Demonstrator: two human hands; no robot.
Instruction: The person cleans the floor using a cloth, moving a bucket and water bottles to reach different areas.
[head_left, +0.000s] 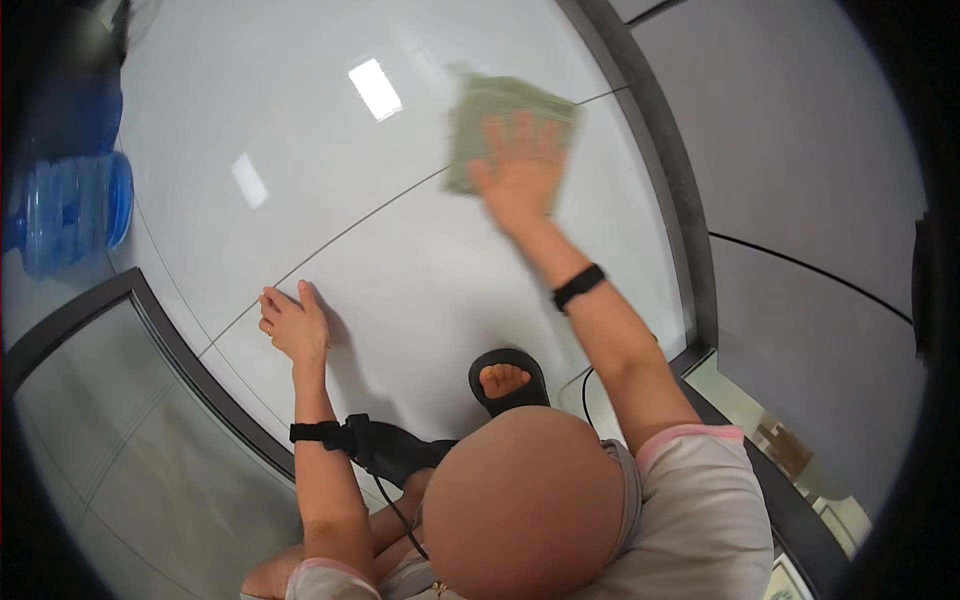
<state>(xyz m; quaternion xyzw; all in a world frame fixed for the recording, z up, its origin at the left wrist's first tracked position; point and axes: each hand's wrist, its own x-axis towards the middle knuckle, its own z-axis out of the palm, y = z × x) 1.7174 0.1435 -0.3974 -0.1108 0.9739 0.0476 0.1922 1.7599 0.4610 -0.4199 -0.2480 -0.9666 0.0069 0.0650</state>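
Observation:
My right hand (521, 161) lies flat on a folded green cloth (480, 97), pressing it against the glossy white tiled floor (405, 255). Its fingers are spread over the cloth, and both look blurred. My left hand (296, 326) is at the left, by a dark tile joint, with fingers slightly bent and apart and nothing in it. A ring shows on one of its fingers. Whether this hand touches the floor I cannot tell. Black bands circle both forearms.
Blue water jugs (71, 214) stand or lie at the far left. A dark-framed glass panel (135, 420) is at lower left. Along the right runs a dark base strip (675, 187) below grey panels (795, 150). My sandalled foot (506, 379) and a black cable (585, 390) are near.

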